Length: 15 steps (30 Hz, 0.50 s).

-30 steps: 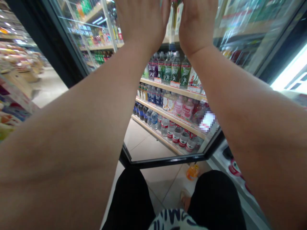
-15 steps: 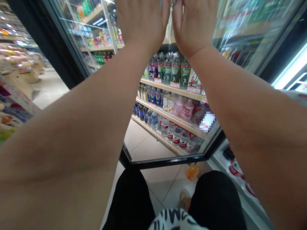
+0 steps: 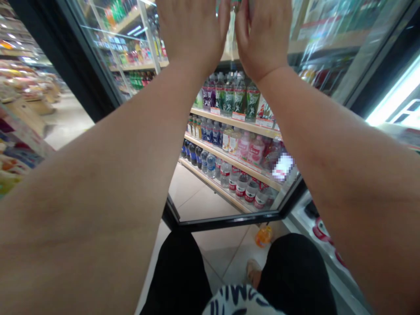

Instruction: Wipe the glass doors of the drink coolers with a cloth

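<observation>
Both arms reach up and forward in front of a framed glass door (image 3: 226, 218). My left hand (image 3: 193, 33) is at the top, its back toward me and its thumb pointing up. Close beside it, my right hand (image 3: 264, 37) takes the same pose, its thumb a narrow gap from the left one. The top edge cuts off most fingers, so whether either hand grips anything is hidden. A small greenish, shiny bit (image 3: 235, 4) shows between the thumbs, too small to name. Beyond the glass are shelves with bottled drinks (image 3: 241, 96).
An orange bottle (image 3: 263, 236) is on the tiled floor (image 3: 223, 249) near my foot (image 3: 253, 271). A white ledge with red-labelled goods (image 3: 323, 229) runs along the right. Store displays (image 3: 26, 87) stand at the left. The door's dark frame (image 3: 65, 57) slants across the upper left.
My right hand and forearm have shifted slightly left. The left hand has moved only a little, also leftward. The door and the orange bottle look the same.
</observation>
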Available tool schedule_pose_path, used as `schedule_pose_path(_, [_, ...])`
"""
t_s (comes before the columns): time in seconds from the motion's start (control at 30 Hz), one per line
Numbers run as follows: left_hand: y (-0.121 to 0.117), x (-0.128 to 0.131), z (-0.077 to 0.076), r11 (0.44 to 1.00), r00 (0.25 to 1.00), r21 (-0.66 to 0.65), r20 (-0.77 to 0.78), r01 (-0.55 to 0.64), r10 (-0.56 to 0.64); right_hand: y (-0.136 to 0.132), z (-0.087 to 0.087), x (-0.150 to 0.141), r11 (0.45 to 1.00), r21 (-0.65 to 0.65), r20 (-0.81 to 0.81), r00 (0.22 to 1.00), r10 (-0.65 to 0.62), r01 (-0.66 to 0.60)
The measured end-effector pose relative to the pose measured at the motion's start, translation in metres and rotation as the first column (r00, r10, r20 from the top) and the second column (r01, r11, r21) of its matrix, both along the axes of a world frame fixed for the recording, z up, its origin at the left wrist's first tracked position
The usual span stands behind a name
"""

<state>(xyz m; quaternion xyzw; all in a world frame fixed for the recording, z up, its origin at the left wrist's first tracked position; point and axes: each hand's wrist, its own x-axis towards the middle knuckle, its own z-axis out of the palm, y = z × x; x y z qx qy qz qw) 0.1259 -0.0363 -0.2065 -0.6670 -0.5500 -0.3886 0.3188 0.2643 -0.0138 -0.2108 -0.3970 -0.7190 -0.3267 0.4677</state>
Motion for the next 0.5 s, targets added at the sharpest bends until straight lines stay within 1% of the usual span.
schedule_pose_path(0.03, [0.0002,-0.0003,0.0001,1.000,1.000,0.004,0.002,0.011,-0.011,0.0012,-0.0001,0.0001,0.999,0.019,0.030,0.999,-0.035,0.034])
schedule_pose_path(0.07, [0.0006,-0.0007,0.0004,1.000,1.000,0.004,0.004,0.024,-0.024,0.0023,-0.0005,0.0004,0.999,0.028,0.034,0.999,-0.042,0.041])
schedule_pose_path(0.2, [0.0004,-0.0016,0.0016,0.998,0.998,0.010,0.034,0.056,-0.056,0.0033,-0.0049,0.0035,0.991,0.128,0.008,1.000,-0.030,0.029])
schedule_pose_path(0.3, [-0.0009,-0.0007,0.0017,1.000,0.999,0.001,0.029,0.026,-0.026,0.0019,-0.0071,0.0052,0.983,0.177,-0.014,0.999,-0.044,0.046])
schedule_pose_path(0.4, [-0.0002,0.0003,0.0015,1.000,0.999,0.001,0.037,-0.006,0.006,0.0037,-0.0058,0.0052,0.982,0.172,-0.001,0.997,-0.077,0.076])
schedule_pose_path(0.5, [0.0039,-0.0006,0.0031,1.000,1.000,0.008,0.024,-0.016,0.016,0.0101,-0.0035,0.0054,0.980,0.196,0.019,0.999,-0.046,0.042])
